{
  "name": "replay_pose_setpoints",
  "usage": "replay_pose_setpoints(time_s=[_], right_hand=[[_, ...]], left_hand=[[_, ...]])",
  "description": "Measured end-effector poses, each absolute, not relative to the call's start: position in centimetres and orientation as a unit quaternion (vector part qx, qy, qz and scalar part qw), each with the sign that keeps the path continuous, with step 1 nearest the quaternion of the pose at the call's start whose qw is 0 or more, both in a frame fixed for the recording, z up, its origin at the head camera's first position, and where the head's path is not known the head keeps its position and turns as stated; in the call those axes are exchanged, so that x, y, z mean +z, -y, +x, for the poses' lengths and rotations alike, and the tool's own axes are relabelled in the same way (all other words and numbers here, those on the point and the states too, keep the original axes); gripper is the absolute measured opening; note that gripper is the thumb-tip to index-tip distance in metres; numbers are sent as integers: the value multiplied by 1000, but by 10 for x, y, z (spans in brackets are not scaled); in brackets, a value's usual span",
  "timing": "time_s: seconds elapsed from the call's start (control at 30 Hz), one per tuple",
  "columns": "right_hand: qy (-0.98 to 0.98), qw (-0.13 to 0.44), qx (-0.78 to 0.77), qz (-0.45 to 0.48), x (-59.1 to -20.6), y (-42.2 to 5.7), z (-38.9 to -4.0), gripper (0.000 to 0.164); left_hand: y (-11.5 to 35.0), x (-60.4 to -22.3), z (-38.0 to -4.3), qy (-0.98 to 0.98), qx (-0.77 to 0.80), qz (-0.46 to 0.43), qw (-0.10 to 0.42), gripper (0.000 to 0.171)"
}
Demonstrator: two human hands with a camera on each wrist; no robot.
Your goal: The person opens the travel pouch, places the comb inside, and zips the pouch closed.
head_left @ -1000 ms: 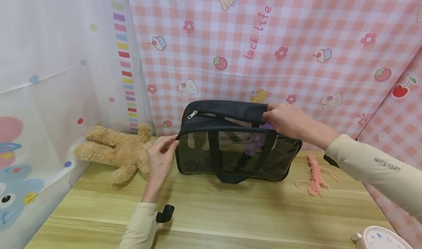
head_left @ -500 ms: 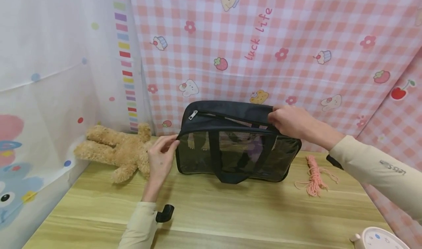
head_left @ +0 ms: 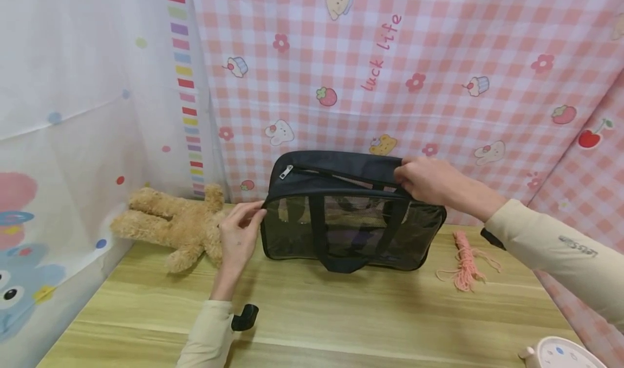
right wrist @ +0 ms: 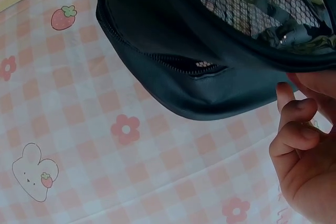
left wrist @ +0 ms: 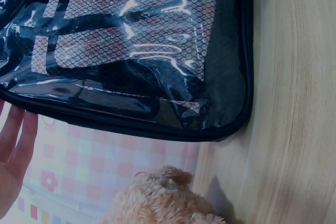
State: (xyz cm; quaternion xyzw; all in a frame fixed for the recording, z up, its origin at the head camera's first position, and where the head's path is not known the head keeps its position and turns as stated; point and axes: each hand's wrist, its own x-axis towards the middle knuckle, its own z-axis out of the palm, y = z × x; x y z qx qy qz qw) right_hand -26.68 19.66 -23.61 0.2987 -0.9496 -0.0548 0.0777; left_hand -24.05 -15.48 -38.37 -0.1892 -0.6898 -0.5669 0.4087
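Observation:
A black bag [head_left: 297, 232] with see-through panels stands upright on the table, its top zip part-way undone. My left hand [head_left: 239, 235] pinches the bag's upper left corner between thumb and fingers; only part of that hand [left wrist: 13, 153] shows in the left wrist view. At the right of the top opening, my right hand [head_left: 431, 181] grips the edge with curled fingers, and the right wrist view has this hand [right wrist: 310, 145] close against the black rim. A dark purple shape [head_left: 358, 239] shows dimly through the front panel, low inside. The zip pull [head_left: 286, 172] sits at the left end.
A tan teddy bear [head_left: 182, 227] lies left of the bag, partly behind my left hand. Pink cord [head_left: 466, 262] lies bundled to the right. A white clock [head_left: 565, 354] stands at the front right corner. A pink checked cloth [head_left: 302, 43] hangs behind.
The purple thing, earlier high near my right hand, has dropped lower inside the bag. My right hand has shifted slightly right along the edge. My left hand keeps its place.

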Motion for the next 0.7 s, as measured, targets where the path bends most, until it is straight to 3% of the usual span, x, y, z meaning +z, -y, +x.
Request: replay_pose_setpoints(time_s=[0.7], right_hand=[[940, 96, -72, 319, -217, -171, -274, 22]], left_hand=[[158, -383, -237, 695, -568, -187, 400, 16]])
